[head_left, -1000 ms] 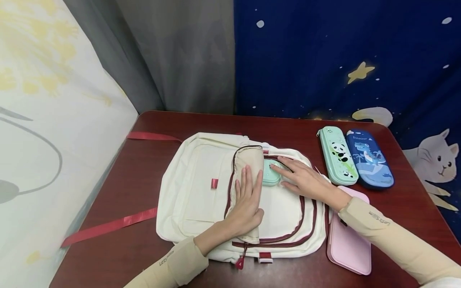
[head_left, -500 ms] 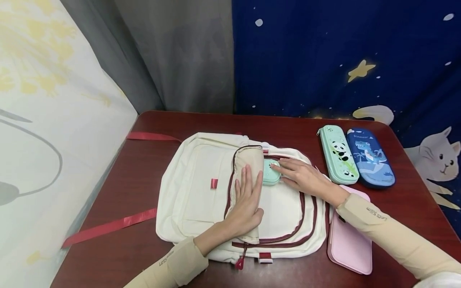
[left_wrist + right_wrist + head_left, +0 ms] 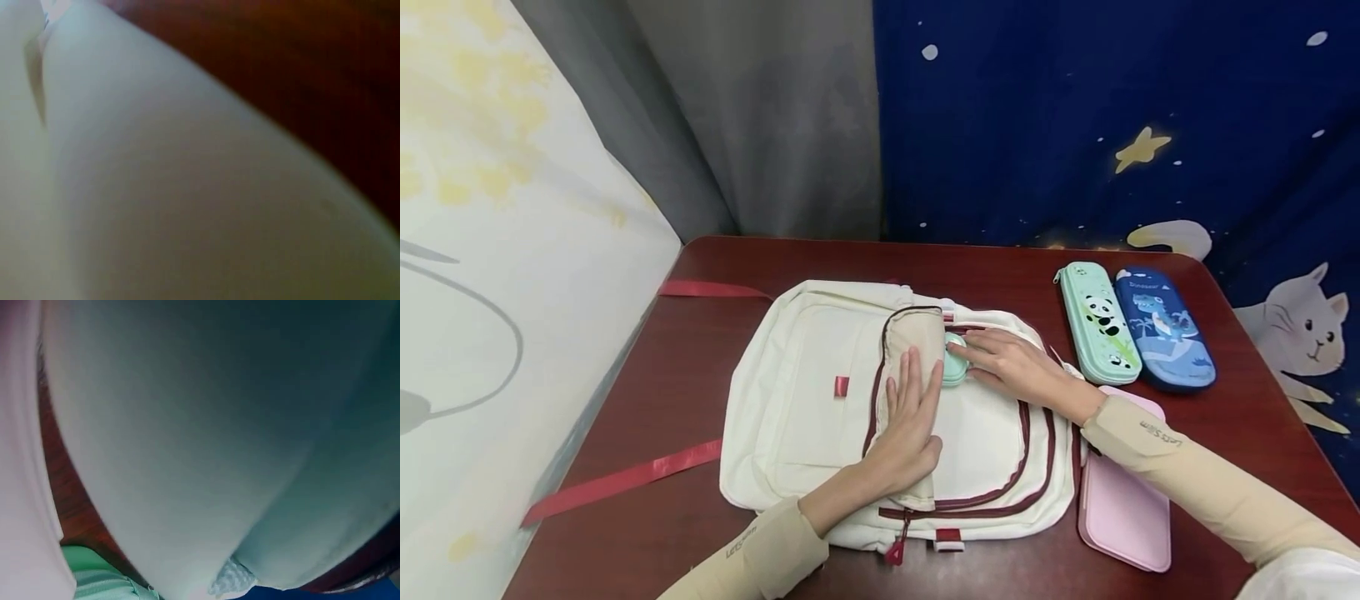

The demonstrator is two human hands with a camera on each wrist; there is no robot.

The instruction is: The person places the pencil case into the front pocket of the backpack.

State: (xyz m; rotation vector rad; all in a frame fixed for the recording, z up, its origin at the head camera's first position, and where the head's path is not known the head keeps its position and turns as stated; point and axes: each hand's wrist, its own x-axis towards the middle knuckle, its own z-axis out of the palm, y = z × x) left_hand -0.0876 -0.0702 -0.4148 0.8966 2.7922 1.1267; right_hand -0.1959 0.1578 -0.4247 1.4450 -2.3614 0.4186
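A cream backpack (image 3: 805,392) with dark red zips lies flat on the table, its front pocket unzipped and the beige flap (image 3: 917,325) folded back to the left. My left hand (image 3: 906,442) rests on that flap with straight fingers. Part of a mint-green case (image 3: 954,367) shows at the pocket, its left end hidden under the flap. My right hand (image 3: 1011,367) presses the case's right end with extended fingertips. Blurred pale surfaces fill most of both wrist views, and neither shows the fingers.
Right of the backpack lies a pink case (image 3: 1126,508), partly under the right forearm. Farther back lie a mint panda pencil case (image 3: 1099,325) and a blue dinosaur pencil case (image 3: 1165,329), side by side. Red straps (image 3: 625,481) trail left across the table (image 3: 655,400).
The mint-green case has slid left under the flap, so less of it shows. My right hand has moved left with it, while the left hand stays on the flap.
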